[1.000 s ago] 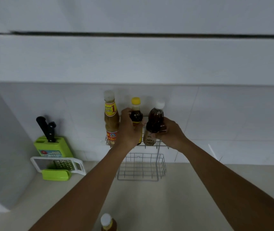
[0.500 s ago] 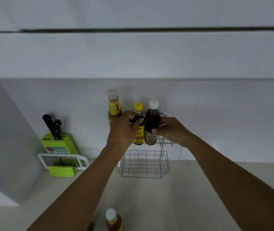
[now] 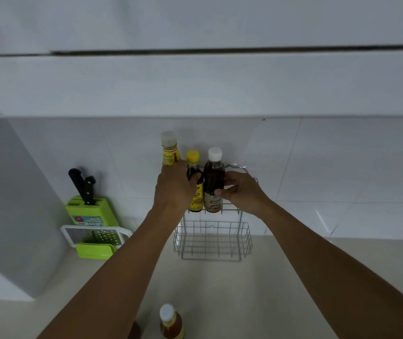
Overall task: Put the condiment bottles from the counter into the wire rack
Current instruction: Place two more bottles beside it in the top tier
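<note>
A two-tier wire rack [image 3: 213, 243] stands against the tiled wall. Its upper tier holds three upright bottles: a tall yellow-labelled bottle [image 3: 169, 152], a dark bottle with a yellow cap [image 3: 193, 165], and a dark bottle with a white cap [image 3: 213, 177]. My left hand [image 3: 172, 187] wraps around the yellow-cap bottle. My right hand [image 3: 240, 189] grips the white-cap bottle from the right, fingertips on its label. The lower tier holds nothing. One more bottle with a white cap [image 3: 171, 322] stands on the counter near the bottom edge.
A green knife block [image 3: 90, 211] with two black-handled knives stands left of the rack, with a green and white grater [image 3: 95, 239] lying in front of it. A white cabinet side [image 3: 4, 204] rises at the far left. Beige counter [image 3: 244, 294] stretches below the rack.
The white-cap bottle, tilted a second ago, now stands upright in the upper tier beside the yellow-cap bottle. Both hands stay on their bottles.
</note>
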`<state>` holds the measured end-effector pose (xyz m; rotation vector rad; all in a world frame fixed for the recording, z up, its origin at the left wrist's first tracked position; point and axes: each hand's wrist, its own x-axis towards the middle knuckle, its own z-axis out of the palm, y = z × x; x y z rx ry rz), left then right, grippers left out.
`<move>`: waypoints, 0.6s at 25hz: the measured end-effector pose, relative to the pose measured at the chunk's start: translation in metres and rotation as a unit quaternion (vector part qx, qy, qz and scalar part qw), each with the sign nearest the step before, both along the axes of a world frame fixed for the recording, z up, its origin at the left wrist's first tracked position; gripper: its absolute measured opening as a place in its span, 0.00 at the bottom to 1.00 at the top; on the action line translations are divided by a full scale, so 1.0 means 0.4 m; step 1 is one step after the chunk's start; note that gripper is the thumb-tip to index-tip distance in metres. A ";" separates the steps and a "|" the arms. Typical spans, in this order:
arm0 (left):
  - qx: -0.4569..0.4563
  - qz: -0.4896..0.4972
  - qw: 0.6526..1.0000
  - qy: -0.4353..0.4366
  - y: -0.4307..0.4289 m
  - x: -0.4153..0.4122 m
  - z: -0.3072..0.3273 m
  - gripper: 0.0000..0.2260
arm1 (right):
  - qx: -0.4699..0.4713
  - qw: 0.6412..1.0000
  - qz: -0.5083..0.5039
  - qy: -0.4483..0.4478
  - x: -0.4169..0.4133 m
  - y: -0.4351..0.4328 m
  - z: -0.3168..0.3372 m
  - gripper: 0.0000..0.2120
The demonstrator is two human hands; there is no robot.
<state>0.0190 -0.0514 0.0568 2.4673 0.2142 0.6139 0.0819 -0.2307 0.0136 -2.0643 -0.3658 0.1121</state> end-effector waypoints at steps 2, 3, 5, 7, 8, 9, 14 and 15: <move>-0.017 0.000 1.000 0.003 -0.001 -0.001 -0.002 0.10 | -0.002 1.000 -0.002 -0.001 -0.002 0.000 0.000 0.20; -0.022 -0.003 1.000 0.002 -0.001 -0.001 -0.003 0.10 | -0.001 1.000 -0.004 0.000 -0.002 0.000 -0.002 0.21; -0.033 -0.018 0.999 -0.004 -0.002 -0.008 -0.001 0.09 | 0.007 1.000 -0.008 0.008 -0.001 -0.004 -0.007 0.23; -0.045 -0.030 0.998 -0.009 -0.003 -0.032 0.008 0.14 | 0.031 0.999 -0.003 0.025 -0.005 -0.010 -0.010 0.29; -0.053 -0.032 0.998 -0.013 -0.001 -0.052 0.016 0.18 | 0.045 0.998 -0.003 0.033 -0.007 -0.014 -0.010 0.33; -0.062 -0.034 0.997 -0.026 0.004 -0.076 0.028 0.21 | 0.053 0.998 -0.006 0.040 -0.011 -0.019 -0.005 0.36; -0.054 -0.092 0.986 -0.128 0.087 -0.231 0.105 0.12 | 0.077 0.991 -0.101 -0.033 -0.085 -0.036 0.025 0.30; -0.063 -0.114 0.985 -0.117 0.112 -0.265 0.112 0.10 | 0.097 0.984 -0.133 -0.072 -0.119 -0.032 0.021 0.24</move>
